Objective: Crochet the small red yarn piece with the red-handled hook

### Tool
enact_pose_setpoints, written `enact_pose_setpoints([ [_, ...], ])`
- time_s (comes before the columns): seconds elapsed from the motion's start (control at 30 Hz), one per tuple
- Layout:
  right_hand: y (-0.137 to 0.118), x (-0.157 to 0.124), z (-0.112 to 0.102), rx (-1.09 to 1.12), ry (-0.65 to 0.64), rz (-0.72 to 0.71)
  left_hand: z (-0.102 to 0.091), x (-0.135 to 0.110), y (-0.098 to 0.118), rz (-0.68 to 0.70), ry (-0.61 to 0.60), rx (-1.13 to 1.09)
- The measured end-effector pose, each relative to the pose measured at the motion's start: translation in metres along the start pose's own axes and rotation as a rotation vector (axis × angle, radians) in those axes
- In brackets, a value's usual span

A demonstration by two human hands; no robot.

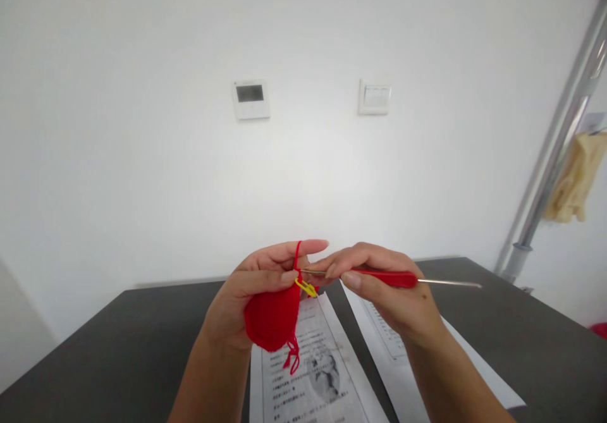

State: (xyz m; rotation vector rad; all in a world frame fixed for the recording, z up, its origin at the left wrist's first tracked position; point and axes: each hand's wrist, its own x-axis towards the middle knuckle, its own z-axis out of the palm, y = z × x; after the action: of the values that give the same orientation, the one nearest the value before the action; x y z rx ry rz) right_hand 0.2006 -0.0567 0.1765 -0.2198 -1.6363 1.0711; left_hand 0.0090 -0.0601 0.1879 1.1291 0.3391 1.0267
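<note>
My left hand [258, 277] pinches a red crochet piece [272, 318] near its top edge, thumb in front. A strand of red yarn [297, 255] runs over its stretched index finger. On the edge of the piece hangs a yellow stitch marker [306, 288], and a loose red yarn tail dangles below. My right hand [379, 277] is closed around the red handle of a crochet hook [391, 277]. One thin metal end points left and meets the work by my left thumb; the other end sticks out to the right. The exact stitch at the tip is hidden by fingers.
Two printed sheets lie on the dark table [118, 347]: a left sheet [303, 372] with text and a picture, and a right sheet [393, 347] partly under my right arm. A white wall stands behind. At right are a metal pole [550, 183] and a hanging beige cloth [576, 176].
</note>
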Motion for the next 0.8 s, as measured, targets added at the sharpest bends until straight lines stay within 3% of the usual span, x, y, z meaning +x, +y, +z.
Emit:
enact_pose_setpoints([
  [0.23,0.0027,0.0005,-0.0006,-0.021,0.031,0.005,-0.0006,-0.0015,-0.0023,0.033,-0.023,0.017],
  [0.43,-0.0027,0.0000,-0.0026,-0.125,-0.011,-0.040,0.0013,-0.0053,0.0042,0.008,-0.021,0.055],
  [0.8,0.0014,-0.0011,-0.0091,-0.108,-0.051,-0.091,-0.0042,-0.0074,0.0046,0.012,-0.076,0.162],
])
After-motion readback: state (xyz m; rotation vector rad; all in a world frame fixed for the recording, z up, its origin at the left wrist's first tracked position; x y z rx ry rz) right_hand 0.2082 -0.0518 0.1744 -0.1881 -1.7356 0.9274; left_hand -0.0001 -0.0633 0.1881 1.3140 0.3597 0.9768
